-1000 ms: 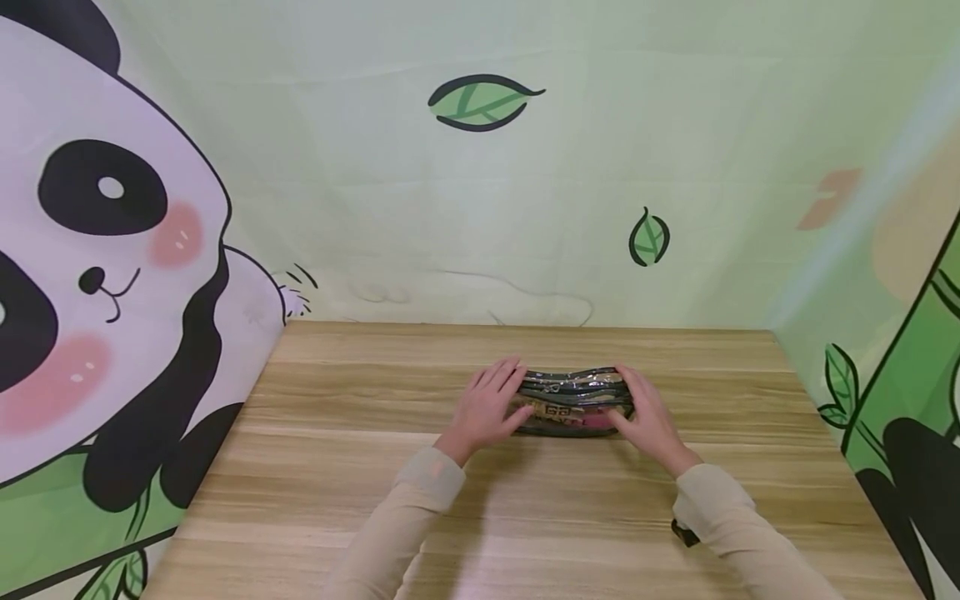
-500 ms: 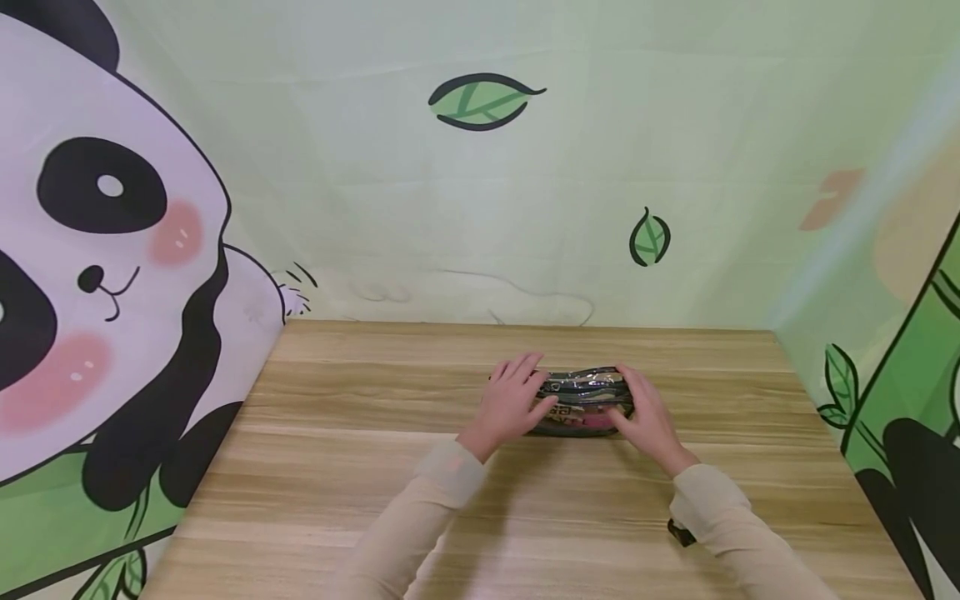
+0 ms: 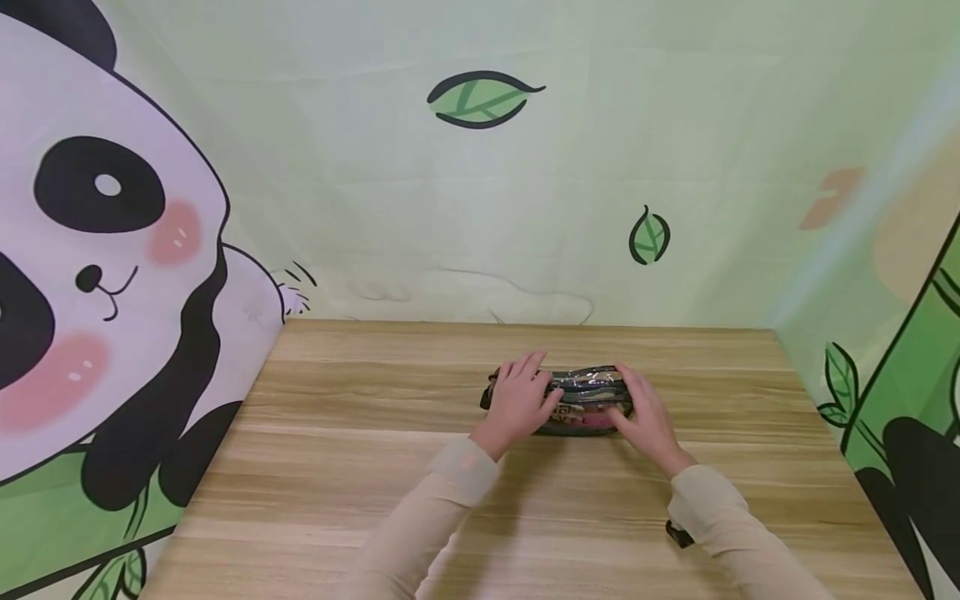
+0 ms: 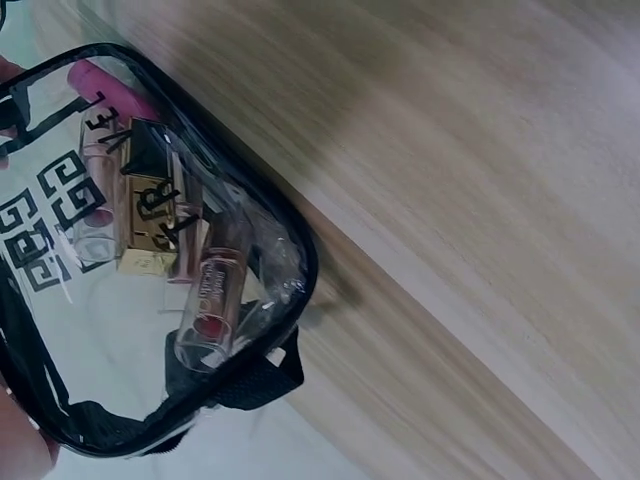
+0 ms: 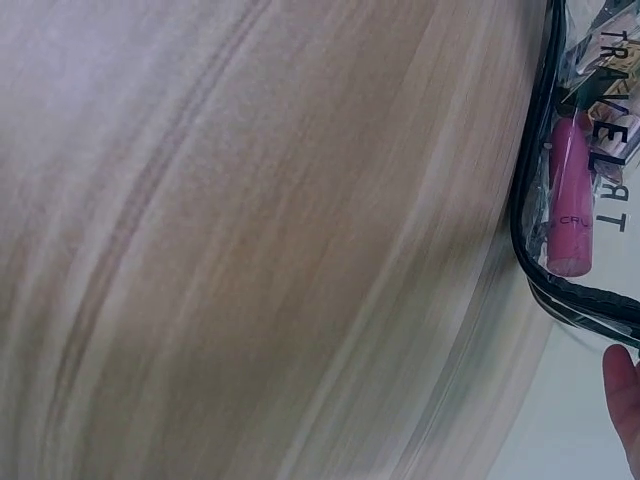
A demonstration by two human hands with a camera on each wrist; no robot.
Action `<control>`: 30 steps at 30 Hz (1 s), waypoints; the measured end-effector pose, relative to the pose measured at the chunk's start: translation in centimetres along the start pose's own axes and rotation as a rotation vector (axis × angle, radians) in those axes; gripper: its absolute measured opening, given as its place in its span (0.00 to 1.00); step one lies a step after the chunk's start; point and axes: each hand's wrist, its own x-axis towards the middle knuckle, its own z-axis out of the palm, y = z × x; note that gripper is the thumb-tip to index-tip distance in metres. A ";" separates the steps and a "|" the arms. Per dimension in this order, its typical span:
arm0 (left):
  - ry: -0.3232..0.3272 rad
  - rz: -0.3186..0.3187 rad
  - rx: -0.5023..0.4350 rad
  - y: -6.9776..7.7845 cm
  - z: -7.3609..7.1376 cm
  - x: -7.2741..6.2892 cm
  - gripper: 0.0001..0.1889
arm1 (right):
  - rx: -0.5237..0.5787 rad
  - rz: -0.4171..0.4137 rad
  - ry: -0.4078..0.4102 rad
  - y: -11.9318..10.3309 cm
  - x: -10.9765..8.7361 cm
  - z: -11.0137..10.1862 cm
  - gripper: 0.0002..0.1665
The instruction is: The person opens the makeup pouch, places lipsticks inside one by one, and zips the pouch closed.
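A clear zippered cosmetic pouch with black trim lies near the middle of the table. Its right end is gripped by my right hand, thumb in front and fingers behind. My left hand rests over the left part, fingers extended and spread. A black tab sticks out beyond it. In the left wrist view, lipstick tubes, a gold-and-black case and a pink tube show through the clear side. The right wrist view shows the pink tube at the pouch's other end. The zipper's state cannot be made out.
The wood-grain table spreads around the pouch. Behind it stands a pale green backdrop with leaves and a panda print. A small black object shows beside my right sleeve.
My left hand has slid rightward along the pouch from its left end, uncovering that end and its black tab. The right hand and the pouch have hardly moved.
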 end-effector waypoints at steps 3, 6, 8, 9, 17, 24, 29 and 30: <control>-0.014 -0.028 0.003 0.3 -0.2 0.2 0.19 | 0.003 -0.002 0.007 0.0 0.0 0.0 0.40; -0.044 -0.063 0.000 0.6 -0.4 0.5 0.19 | 0.005 -0.006 0.015 0.1 0.1 0.1 0.40; -0.064 -0.086 -0.006 0.7 -0.5 0.7 0.19 | 0.007 -0.005 0.019 0.1 0.1 0.2 0.40; -0.077 -0.098 -0.010 0.8 -0.6 0.8 0.19 | 0.010 -0.005 0.021 0.1 0.1 0.2 0.40; -0.181 -0.205 -0.041 1.8 -1.3 1.5 0.19 | 0.011 -0.012 0.031 -0.1 0.2 0.1 0.40; -0.257 -0.278 -0.011 2.5 -1.4 2.2 0.19 | 0.007 -0.001 0.011 0.2 0.1 0.2 0.39; -0.275 -0.310 0.023 2.9 -1.2 2.5 0.18 | 0.004 0.019 -0.007 0.1 0.0 0.2 0.40; -0.282 -0.315 0.029 3.0 -1.2 2.6 0.18 | 0.004 0.018 -0.005 0.1 0.0 0.2 0.40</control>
